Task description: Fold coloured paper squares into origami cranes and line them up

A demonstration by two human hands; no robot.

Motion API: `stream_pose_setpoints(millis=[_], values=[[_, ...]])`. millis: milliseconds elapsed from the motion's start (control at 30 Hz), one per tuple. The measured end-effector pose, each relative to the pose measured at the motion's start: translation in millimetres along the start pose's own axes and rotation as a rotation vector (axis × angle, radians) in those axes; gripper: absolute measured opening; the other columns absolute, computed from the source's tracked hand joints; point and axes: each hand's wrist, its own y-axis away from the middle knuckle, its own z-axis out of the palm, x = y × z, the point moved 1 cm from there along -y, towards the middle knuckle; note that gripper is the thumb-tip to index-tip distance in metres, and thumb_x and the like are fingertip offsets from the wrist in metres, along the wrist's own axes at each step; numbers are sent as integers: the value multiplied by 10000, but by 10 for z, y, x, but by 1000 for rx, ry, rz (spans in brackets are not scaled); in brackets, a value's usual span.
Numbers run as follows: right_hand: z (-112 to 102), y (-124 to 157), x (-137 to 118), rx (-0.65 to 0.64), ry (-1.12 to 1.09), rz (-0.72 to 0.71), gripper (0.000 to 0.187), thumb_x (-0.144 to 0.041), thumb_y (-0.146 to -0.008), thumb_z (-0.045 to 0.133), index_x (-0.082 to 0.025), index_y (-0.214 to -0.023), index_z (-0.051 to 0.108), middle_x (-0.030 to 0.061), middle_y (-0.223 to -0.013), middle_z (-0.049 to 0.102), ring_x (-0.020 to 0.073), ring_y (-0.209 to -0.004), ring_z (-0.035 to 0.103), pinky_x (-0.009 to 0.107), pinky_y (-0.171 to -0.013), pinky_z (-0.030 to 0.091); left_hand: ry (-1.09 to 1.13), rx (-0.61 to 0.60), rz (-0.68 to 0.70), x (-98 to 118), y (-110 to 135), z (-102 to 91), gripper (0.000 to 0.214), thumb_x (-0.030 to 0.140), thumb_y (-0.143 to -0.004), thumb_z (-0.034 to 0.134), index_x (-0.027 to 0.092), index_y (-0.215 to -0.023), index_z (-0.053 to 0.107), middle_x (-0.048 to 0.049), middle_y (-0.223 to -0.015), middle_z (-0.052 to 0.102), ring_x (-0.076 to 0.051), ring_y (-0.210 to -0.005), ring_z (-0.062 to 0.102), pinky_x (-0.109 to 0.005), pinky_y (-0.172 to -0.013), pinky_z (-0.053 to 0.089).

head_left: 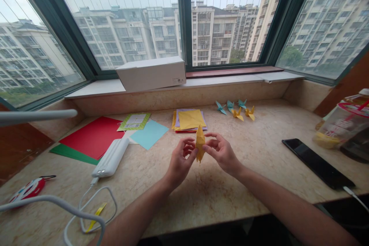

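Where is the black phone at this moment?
In the head view, the black phone lies flat on the counter, right side, just in front of the plastic cup.

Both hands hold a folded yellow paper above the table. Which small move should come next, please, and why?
Probably pull one narrow tip outward and crease it. The left hand and right hand pinch the yellow folded paper upright. It looks slim and closed, while the finished paper cranes at the back of the table already show spread wings.
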Motion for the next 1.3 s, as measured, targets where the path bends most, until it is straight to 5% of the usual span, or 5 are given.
stream_pose_setpoints(millis=[567, 733, 933, 1133, 1300], values=[[-43, 61, -135, -113, 273, -264, 179, -235, -923, 536, -220, -915, 714, 51, -891, 681, 192, -848, 652, 358, -804, 523, 156, -97, -185, 46, -12, 17, 336, 445, -864, 635, 118, -932, 668, -61, -811, 695, -173, -724, 659, -309, -691, 558], [-18, 71, -103, -89, 266, -210, 108, -274, -894, 597, -208, -933, 673, 53, -895, 683, 195, -847, 653, 345, -791, 528, 83, -94, -175, 21, -13, 11, 302, 410, -828, 696, 119, -907, 682, -64, -807, 704, -168, -727, 653, -270, -663, 524], [18, 45, -20, -23, 64, -81, 337, -326, -838, 702, -229, -1142, 594, 4, -811, 655, 158, -790, 655, 296, -756, 543, 71, -55, -146, -20, -27, -14, 289, 409, -837, 683, 121, -854, 673, -42, -739, 683, -145, -673, 628, -257, -638, 514], [27, 23, -21, -2, -65, 2, 276, -367, -766, 775, -216, -984, 698, 39, -893, 730, 190, -845, 696, 337, -794, 569, 180, 17, -154, -10, -33, -1, 299, 365, -820, 709, 155, -998, 593, -32, -811, 706, -152, -721, 655, -274, -675, 537], [39, 25, -53, -21, 48, -124, 146, -329, -803, 750, -229, -909, 736, 41, -911, 725, 199, -881, 680, 365, -831, 551, 85, 75, -121, 8, -25, -4, 215, 325, -801, 731, 146, -846, 621, -32, -825, 688, -155, -784, 655, -260, -711, 532]])
